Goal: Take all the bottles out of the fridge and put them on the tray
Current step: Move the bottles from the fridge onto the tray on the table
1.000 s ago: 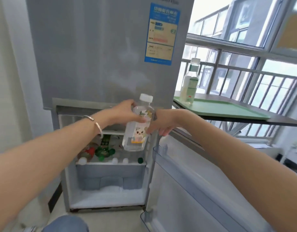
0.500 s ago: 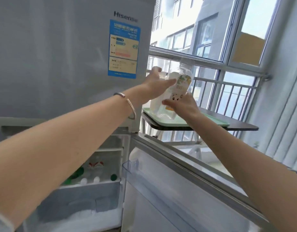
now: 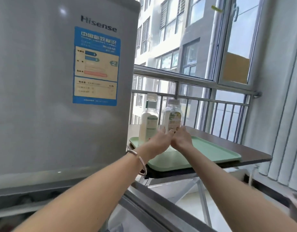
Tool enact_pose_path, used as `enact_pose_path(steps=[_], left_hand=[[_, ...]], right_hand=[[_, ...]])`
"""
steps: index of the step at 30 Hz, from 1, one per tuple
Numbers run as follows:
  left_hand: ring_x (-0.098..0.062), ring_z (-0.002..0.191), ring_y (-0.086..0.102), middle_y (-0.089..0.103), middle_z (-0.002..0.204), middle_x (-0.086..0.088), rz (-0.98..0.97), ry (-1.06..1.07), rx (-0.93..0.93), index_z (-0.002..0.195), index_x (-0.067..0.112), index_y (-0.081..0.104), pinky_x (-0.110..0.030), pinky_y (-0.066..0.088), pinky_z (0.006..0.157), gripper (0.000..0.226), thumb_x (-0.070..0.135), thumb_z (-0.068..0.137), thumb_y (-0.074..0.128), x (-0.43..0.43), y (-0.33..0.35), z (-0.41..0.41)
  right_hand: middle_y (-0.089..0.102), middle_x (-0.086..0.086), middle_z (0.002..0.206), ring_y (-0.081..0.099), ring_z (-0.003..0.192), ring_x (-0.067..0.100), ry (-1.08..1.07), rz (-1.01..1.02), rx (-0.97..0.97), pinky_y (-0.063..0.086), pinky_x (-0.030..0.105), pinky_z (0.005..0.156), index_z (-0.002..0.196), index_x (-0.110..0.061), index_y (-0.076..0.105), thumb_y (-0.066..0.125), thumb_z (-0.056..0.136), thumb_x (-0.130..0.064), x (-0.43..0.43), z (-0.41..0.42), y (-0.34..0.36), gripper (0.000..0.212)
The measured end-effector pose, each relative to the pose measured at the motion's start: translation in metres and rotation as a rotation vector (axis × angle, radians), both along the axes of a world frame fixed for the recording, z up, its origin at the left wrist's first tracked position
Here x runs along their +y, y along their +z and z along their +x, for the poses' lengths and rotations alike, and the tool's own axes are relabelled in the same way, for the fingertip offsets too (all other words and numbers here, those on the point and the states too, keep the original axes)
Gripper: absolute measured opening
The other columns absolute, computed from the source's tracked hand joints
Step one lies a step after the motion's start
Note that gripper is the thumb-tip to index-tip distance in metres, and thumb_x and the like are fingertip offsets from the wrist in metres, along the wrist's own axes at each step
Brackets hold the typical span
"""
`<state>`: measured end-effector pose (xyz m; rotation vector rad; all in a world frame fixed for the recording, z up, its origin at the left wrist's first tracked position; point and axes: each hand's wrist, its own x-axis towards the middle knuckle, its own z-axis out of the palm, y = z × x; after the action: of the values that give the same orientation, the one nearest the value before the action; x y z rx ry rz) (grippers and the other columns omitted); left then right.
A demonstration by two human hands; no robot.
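A clear bottle [image 3: 173,118] with a yellow label and a white cap stands upright on the pale green tray [image 3: 211,151]. My left hand [image 3: 158,141] and my right hand [image 3: 182,138] both wrap its lower part, one from each side, and hide its base. Just left of it on the tray stands a taller bottle [image 3: 148,121] with whitish contents and a green label, touched by neither hand. The grey fridge [image 3: 44,81] fills the left of the view. Its lower compartment is out of sight.
The tray lies on a dark brown folding table [image 3: 248,152] beside the fridge. The open lower fridge door's top edge [image 3: 161,206] runs under my arms. A metal window railing [image 3: 194,82] stands behind the table, and vertical blinds [image 3: 281,114] hang at the right.
Both hands carried the clear bottle up from the fridge opening and rightward to the tray, where it now stands. My view rose, so the fridge's inside dropped out of view.
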<state>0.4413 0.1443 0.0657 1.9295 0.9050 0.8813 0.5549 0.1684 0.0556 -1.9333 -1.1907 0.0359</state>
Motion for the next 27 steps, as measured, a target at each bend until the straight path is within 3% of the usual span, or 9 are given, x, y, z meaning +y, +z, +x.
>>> enact_pose_path(steps=[5, 8, 11, 12, 15, 17, 22, 24, 27], left_hand=[[-0.026, 0.129, 0.047, 0.051, 0.141, -0.011, -0.008, -0.006, -0.015, 0.142, 0.012, 0.042, -0.036, 0.033, 0.112, 0.048, 0.035, 0.101, 0.033, 0.021, -0.004, 0.017], [-0.026, 0.125, 0.051, 0.055, 0.136, -0.01, -0.012, -0.012, -0.014, 0.142, 0.013, 0.043, -0.039, 0.036, 0.11, 0.049, 0.034, 0.1, 0.033, 0.027, -0.007, 0.023], [-0.026, 0.126, 0.049, 0.055, 0.137, -0.009, 0.009, -0.021, -0.013, 0.143, 0.015, 0.043, -0.04, 0.035, 0.111, 0.049, 0.035, 0.099, 0.033, 0.026, -0.005, 0.02], [-0.026, 0.127, 0.049, 0.054, 0.138, -0.009, 0.014, -0.031, -0.005, 0.144, 0.015, 0.042, -0.04, 0.035, 0.111, 0.051, 0.036, 0.099, 0.032, 0.023, -0.004, 0.018], [-0.028, 0.129, 0.048, 0.053, 0.139, -0.008, 0.052, -0.031, 0.029, 0.142, 0.015, 0.044, -0.044, 0.035, 0.111, 0.058, 0.044, 0.094, 0.032, 0.01, 0.002, 0.007], [-0.029, 0.126, 0.049, 0.054, 0.136, -0.01, 0.098, -0.005, 0.062, 0.138, 0.013, 0.047, -0.045, 0.037, 0.109, 0.052, 0.04, 0.098, 0.03, -0.006, 0.009, -0.005], [-0.033, 0.121, 0.051, 0.054, 0.132, -0.019, 0.171, 0.033, 0.179, 0.13, 0.0, 0.05, -0.04, 0.04, 0.103, 0.045, 0.029, 0.103, 0.028, -0.054, 0.023, -0.053], [-0.03, 0.109, 0.055, 0.057, 0.119, -0.017, 0.143, 0.052, 0.262, 0.126, 0.0, 0.054, -0.036, 0.043, 0.092, 0.043, 0.024, 0.104, 0.027, -0.071, 0.027, -0.078], [-0.024, 0.094, 0.058, 0.059, 0.104, -0.01, 0.024, 0.1, 0.37, 0.123, -0.001, 0.055, -0.033, 0.05, 0.082, 0.041, 0.026, 0.103, 0.032, -0.088, 0.025, -0.129]], right_hand=[[0.058, 0.009, 0.096, 0.058, 0.083, 0.026, 0.054, -0.015, 0.103, 0.043, 0.029, 0.067, 0.118, 0.0, 0.053, 0.051, 0.096, -0.021, 0.024, 0.013, 0.005, 0.03], [0.06, 0.02, 0.117, 0.06, 0.105, 0.033, 0.113, 0.042, 0.137, 0.05, 0.034, 0.088, 0.114, -0.001, 0.054, 0.039, 0.101, -0.008, 0.027, 0.014, 0.006, 0.022], [0.057, 0.015, 0.096, 0.056, 0.082, 0.026, 0.069, 0.008, 0.126, 0.049, 0.034, 0.082, 0.091, -0.008, 0.052, 0.039, 0.1, -0.016, 0.022, 0.009, 0.01, 0.017], [0.055, 0.013, 0.098, 0.054, 0.085, 0.023, 0.092, -0.034, 0.091, 0.051, 0.037, 0.084, 0.095, -0.012, 0.049, 0.048, 0.095, -0.021, 0.023, 0.011, 0.009, 0.01], [0.055, 0.018, 0.117, 0.057, 0.108, 0.03, 0.024, -0.099, -0.039, 0.05, 0.046, 0.095, 0.126, -0.008, 0.042, 0.058, 0.084, -0.038, 0.01, 0.009, 0.006, 0.054], [0.058, 0.019, 0.123, 0.057, 0.113, 0.036, 0.008, -0.015, -0.132, 0.049, 0.044, 0.092, 0.136, -0.003, 0.038, 0.056, 0.091, -0.034, -0.022, -0.007, 0.013, 0.058], [0.072, 0.015, 0.095, 0.067, 0.085, 0.028, 0.215, 0.048, -0.274, 0.055, 0.039, 0.08, 0.097, -0.004, 0.068, 0.057, 0.09, -0.018, -0.09, -0.05, 0.033, 0.019], [0.073, 0.015, 0.08, 0.071, 0.077, 0.03, 0.323, 0.024, -0.288, 0.059, 0.043, 0.076, 0.08, -0.004, 0.069, 0.058, 0.089, -0.013, -0.106, -0.074, 0.039, 0.017], [0.069, 0.008, 0.065, 0.068, 0.063, 0.024, 0.469, -0.114, -0.323, 0.058, 0.034, 0.063, 0.066, -0.011, 0.063, 0.059, 0.092, -0.013, -0.122, -0.119, 0.036, 0.026]])
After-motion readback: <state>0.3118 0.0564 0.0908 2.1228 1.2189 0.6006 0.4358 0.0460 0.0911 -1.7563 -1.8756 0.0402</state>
